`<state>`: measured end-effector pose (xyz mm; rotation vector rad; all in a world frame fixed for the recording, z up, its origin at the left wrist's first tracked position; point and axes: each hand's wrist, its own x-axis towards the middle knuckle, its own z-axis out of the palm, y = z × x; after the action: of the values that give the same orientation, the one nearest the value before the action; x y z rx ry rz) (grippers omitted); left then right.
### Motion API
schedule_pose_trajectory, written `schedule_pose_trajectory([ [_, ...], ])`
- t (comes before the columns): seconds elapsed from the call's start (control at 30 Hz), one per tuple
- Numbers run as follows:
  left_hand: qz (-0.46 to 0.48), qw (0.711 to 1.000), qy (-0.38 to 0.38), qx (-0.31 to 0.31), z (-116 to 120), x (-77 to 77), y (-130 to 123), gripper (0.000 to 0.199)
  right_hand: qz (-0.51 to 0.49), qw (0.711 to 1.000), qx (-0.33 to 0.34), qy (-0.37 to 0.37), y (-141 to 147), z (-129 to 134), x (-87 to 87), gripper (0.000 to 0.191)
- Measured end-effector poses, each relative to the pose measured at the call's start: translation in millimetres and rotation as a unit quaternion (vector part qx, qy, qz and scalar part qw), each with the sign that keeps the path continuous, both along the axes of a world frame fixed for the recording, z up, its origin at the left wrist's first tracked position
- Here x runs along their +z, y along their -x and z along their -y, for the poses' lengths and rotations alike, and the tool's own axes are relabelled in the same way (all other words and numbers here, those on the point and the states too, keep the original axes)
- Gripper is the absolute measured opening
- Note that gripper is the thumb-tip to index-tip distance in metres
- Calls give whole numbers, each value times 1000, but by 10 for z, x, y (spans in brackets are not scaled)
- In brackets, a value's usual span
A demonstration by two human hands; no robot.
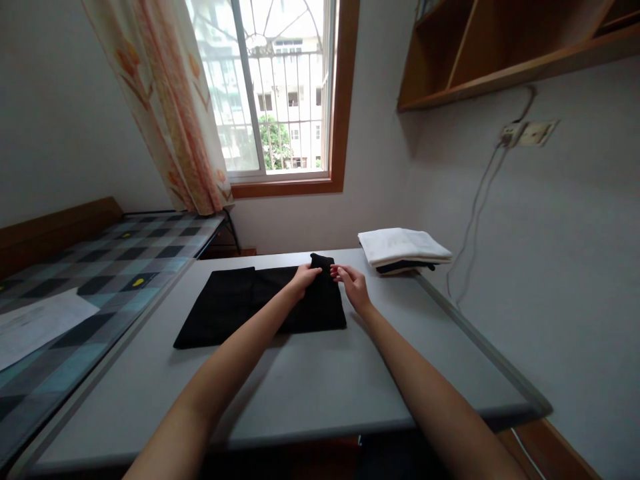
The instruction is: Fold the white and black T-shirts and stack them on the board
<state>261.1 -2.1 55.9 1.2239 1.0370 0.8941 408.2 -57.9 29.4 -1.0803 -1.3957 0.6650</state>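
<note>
A black cloth [225, 303], folded into a long flat shape, lies across the grey-white table [320, 380]. At its far right part, one corner is raised off the cloth. My left hand [304, 277] is closed on this raised part, thumb on top. My right hand [353, 283] is just to the right, fingers bent and fingertips at the edge of the raised cloth; whether they pinch it is too small to tell.
A stack of folded white and dark cloths [403, 248] sits at the table's back right. To the left is a bed with a checked cover [150, 257] and a paper sheet [43, 320]. A shelf [480, 53] hangs on the right wall above a socket with cables [530, 133].
</note>
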Motion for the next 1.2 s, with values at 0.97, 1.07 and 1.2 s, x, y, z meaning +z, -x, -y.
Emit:
schedule_pose_trajectory([
  [0.97, -121, 986, -95, -70, 42, -96, 1072, 76, 399, 914, 71, -12, 270, 4, -305, 57],
  [1.07, -91, 992, -56, -64, 80, -103, 1078, 81, 380, 921, 76, -30, 265, -1, -311, 55],
  [1.2, -94, 994, 21, -46, 106, -141, 1078, 83, 369, 925, 86, -34, 261, -17, -340, 53],
])
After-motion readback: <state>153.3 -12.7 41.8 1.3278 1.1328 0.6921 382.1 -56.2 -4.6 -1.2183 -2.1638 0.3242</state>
